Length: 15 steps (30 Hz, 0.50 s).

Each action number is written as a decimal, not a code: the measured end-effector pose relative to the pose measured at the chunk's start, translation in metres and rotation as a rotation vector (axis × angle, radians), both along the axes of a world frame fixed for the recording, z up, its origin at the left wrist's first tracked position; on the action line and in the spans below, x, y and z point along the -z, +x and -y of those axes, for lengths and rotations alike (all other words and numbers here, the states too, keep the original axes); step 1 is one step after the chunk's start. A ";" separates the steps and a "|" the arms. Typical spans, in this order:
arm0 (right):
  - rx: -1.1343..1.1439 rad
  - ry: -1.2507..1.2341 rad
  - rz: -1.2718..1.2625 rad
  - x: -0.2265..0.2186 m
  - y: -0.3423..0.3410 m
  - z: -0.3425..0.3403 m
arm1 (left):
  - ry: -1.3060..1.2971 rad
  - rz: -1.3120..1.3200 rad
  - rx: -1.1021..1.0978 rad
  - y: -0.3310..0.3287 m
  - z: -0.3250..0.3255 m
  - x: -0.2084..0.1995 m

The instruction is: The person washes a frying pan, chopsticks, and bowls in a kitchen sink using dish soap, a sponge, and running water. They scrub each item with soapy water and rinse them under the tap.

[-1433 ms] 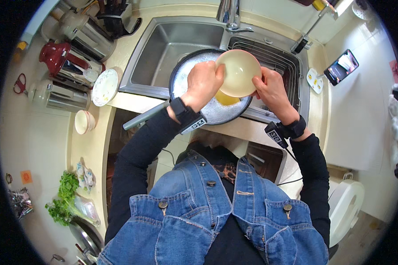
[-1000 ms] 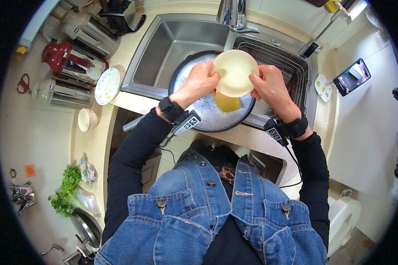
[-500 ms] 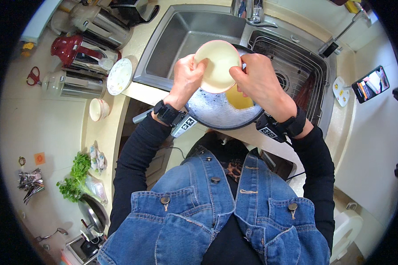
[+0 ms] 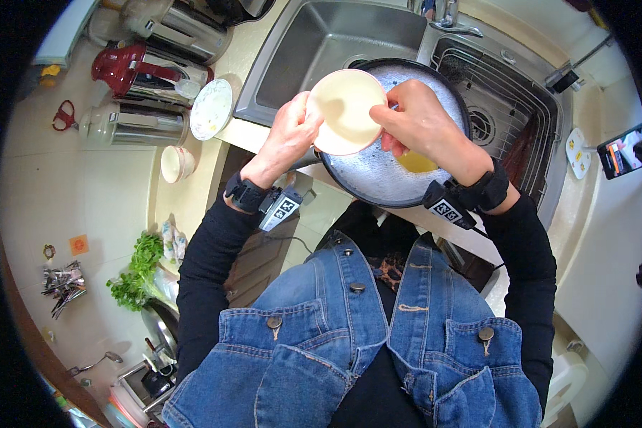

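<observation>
A cream bowl with a pink rim (image 4: 348, 114) is tipped so that its inside faces up toward me. My left hand (image 4: 289, 135) is closed on its left edge, thumb at the rim. My right hand (image 4: 421, 125) is closed at its right edge, with the thumb against the rim and the other fingers curled and partly hidden. Below the bowl is a wide dark-rimmed pan (image 4: 367, 178) holding whitish, sudsy liquid with dark specks. Under my right hand a yellow patch (image 4: 417, 163) shows in the pan; I cannot tell what it is.
Behind is a steel sink basin (image 4: 335, 43), with a wire rack (image 4: 506, 78) in the right basin and a faucet (image 4: 449, 18). On the left counter stand a floral plate (image 4: 211, 110), a small bowl (image 4: 177, 164), metal canisters (image 4: 135, 125) and leafy greens (image 4: 141, 267). A phone (image 4: 622, 152) stands at right.
The bowl has shifted left relative to the pan, so more of the pan shows. My right hand's fingers are curled more at the bowl's edge. The whole view has shifted slightly.
</observation>
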State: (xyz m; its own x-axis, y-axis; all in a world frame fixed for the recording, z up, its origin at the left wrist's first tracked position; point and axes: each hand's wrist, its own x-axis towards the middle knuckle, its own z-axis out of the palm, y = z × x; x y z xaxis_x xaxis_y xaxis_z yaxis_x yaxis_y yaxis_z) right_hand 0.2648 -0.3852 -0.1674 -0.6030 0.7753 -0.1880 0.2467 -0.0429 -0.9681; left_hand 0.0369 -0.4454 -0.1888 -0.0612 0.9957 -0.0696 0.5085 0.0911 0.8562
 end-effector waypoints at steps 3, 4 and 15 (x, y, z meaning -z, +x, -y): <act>-0.025 0.055 0.004 -0.002 -0.008 0.002 | -0.108 -0.211 0.023 -0.013 -0.004 0.000; -0.025 0.061 0.002 -0.001 -0.011 0.003 | -0.130 -0.187 0.035 -0.015 -0.005 0.000; -0.034 -0.164 0.015 0.007 -0.026 -0.001 | -0.522 0.483 0.060 -0.037 0.005 -0.033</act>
State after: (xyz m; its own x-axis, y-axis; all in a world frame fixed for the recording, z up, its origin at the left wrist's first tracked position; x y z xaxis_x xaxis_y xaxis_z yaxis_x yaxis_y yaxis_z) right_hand 0.2387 -0.3845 -0.1741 -0.6245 0.7126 -0.3197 0.2655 -0.1913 -0.9449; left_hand 0.0001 -0.4502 -0.1561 0.1508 0.8256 -0.5437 0.1005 0.5344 0.8393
